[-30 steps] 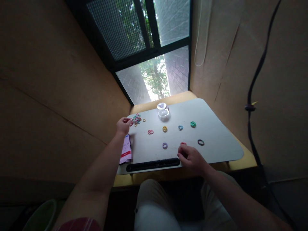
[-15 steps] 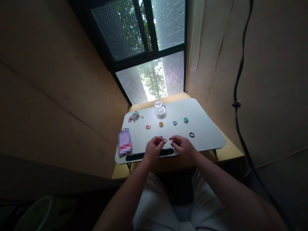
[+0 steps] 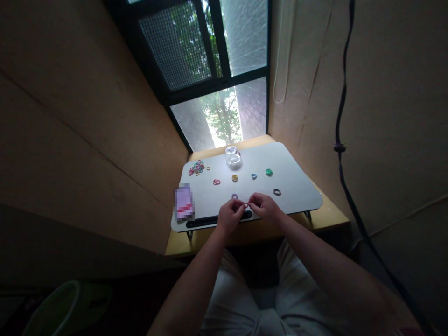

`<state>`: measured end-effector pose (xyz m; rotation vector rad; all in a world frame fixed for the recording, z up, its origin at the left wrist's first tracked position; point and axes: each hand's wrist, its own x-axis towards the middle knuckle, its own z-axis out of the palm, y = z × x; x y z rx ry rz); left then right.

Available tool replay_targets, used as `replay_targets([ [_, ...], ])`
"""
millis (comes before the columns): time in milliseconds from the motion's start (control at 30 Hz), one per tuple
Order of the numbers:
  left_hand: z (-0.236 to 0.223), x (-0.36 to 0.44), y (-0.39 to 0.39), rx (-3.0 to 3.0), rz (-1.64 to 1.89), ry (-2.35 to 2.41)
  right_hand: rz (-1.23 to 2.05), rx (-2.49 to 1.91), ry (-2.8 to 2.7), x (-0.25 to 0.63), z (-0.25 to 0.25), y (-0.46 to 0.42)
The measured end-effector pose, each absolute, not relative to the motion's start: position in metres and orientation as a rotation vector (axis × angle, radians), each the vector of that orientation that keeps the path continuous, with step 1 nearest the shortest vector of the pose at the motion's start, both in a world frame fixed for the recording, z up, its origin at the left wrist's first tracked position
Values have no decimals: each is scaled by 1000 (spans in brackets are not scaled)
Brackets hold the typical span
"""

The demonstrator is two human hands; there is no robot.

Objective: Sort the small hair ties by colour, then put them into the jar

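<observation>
At a white table below a window, pinching a small reddish band with left hand from one side and right hand from the other; holding it between them, near the black slot.

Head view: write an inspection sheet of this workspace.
Surface: white round-cornered tabletop, black strip along its near edge.
Job's things: small red ring between the hands; mixed multicoloured ring pile, far left; separate small ring clusters.
Clutter: clear round plastic container; purple rectangular object, pixelated.
Hands: left hand pinches the ring; right hand meets it, firm grip unclear.
Cables: black cord hanging at right, knot-like lump partway.
Surroundings: dark-framed window, tan walls, green tub.
</observation>
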<state>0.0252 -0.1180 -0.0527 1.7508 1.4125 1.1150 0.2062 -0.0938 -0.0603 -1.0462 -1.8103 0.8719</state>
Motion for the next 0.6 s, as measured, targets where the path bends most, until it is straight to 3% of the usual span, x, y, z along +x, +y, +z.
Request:
replay_targets([
  [300,-44,21,-117,1818,1044,1405,882,-1006,-1890,208,-55,-97],
  [467,-32,-16,-73,1909,1139,1761,712,-1002,-2026,207,-52,-105],
  [600,-28,-50,-32,2089,913,1976,654,-998,-2059,206,-52,-108],
])
